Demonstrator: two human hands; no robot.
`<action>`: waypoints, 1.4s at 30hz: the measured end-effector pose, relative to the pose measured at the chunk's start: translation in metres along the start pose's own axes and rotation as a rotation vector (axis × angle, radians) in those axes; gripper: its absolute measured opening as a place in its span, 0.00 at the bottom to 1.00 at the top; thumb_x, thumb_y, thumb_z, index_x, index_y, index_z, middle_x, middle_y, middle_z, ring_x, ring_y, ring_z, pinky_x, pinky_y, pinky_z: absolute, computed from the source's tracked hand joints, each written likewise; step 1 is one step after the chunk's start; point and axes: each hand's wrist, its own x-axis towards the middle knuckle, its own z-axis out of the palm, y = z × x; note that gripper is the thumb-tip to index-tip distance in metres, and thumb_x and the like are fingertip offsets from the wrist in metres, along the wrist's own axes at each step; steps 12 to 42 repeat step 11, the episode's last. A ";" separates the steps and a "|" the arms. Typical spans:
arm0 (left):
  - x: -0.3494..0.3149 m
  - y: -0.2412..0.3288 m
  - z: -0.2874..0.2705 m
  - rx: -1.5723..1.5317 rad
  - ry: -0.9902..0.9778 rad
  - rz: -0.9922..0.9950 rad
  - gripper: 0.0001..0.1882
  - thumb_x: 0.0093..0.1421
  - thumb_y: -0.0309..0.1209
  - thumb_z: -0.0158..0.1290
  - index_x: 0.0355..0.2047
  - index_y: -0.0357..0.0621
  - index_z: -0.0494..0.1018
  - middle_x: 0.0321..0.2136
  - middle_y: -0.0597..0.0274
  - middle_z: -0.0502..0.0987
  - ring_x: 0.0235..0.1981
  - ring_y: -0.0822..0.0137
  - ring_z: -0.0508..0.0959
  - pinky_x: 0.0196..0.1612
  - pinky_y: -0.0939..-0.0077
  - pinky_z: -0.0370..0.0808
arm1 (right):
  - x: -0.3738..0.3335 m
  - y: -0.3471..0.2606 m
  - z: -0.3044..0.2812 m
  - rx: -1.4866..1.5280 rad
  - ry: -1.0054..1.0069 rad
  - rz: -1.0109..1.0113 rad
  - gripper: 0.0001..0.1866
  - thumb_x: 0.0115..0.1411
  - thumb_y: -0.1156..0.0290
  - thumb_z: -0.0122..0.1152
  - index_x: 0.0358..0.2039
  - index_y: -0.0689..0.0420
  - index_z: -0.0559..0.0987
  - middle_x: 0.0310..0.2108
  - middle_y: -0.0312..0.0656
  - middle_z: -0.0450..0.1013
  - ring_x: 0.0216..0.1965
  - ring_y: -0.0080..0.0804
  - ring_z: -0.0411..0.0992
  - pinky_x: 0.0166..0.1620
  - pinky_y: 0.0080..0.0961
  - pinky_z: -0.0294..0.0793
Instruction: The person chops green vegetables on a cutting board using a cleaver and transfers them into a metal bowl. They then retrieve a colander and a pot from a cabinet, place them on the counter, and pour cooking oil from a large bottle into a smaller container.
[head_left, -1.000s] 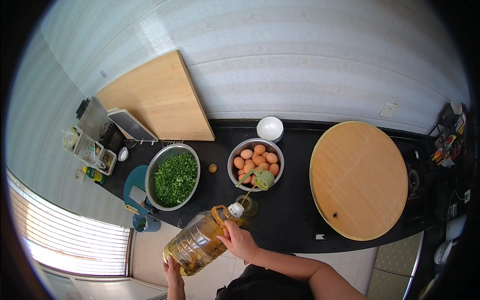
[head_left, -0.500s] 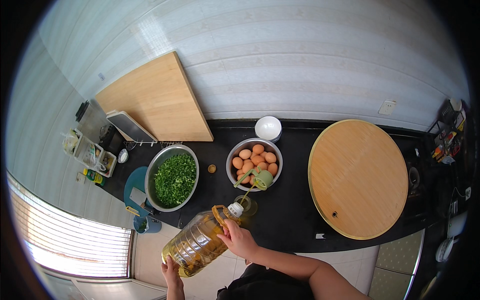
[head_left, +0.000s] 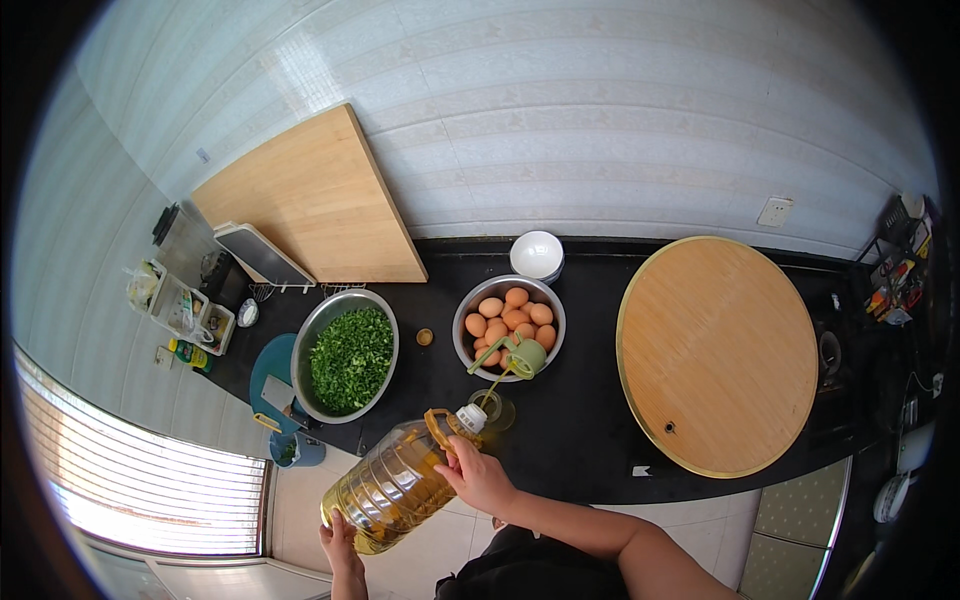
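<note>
A large clear plastic oil bottle [head_left: 395,482] with yellow oil in it lies tilted in my two hands over the counter's near edge. My right hand [head_left: 475,478] is wrapped round its tan handle, near the white neck. My left hand [head_left: 338,535] supports the bottle's base. A thin yellow oil stream [head_left: 492,393] runs between the bottle's mouth and a green top with a handle [head_left: 522,358]. Beside the mouth is a glass vessel [head_left: 500,412]; whether it joins the green top I cannot tell. Behind stands a steel bowl [head_left: 459,335] of brown eggs [head_left: 514,319].
To the left are a steel bowl [head_left: 393,378] of chopped greens [head_left: 350,360] and a small round cap [head_left: 425,337]. White bowls [head_left: 537,255] stand by the wall. A round wooden board [head_left: 715,355] lies right; a rectangular board [head_left: 320,200] leans on the wall.
The bottle's base and my left hand have shifted slightly left. My right hand stays at the handle, and the oil stream still shows.
</note>
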 end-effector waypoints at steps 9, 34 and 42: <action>0.000 0.004 0.001 0.018 0.012 -0.002 0.14 0.58 0.38 0.53 0.36 0.42 0.63 0.26 0.68 0.71 0.24 0.78 0.69 0.28 0.84 0.66 | 0.002 0.006 0.002 0.003 -0.009 0.026 0.22 0.54 0.70 0.60 0.45 0.61 0.62 0.25 0.41 0.67 0.23 0.36 0.70 0.25 0.27 0.71; -0.001 0.005 0.001 0.024 0.018 0.003 0.15 0.58 0.38 0.53 0.36 0.42 0.63 0.26 0.68 0.71 0.24 0.78 0.69 0.28 0.84 0.66 | 0.002 0.005 0.003 0.006 -0.011 0.027 0.21 0.54 0.70 0.60 0.45 0.61 0.62 0.25 0.41 0.67 0.23 0.36 0.70 0.25 0.27 0.71; -0.001 0.005 0.001 0.024 0.018 0.003 0.15 0.58 0.38 0.53 0.36 0.42 0.63 0.26 0.68 0.71 0.24 0.78 0.69 0.28 0.84 0.66 | 0.002 0.005 0.003 0.006 -0.011 0.027 0.21 0.54 0.70 0.60 0.45 0.61 0.62 0.25 0.41 0.67 0.23 0.36 0.70 0.25 0.27 0.71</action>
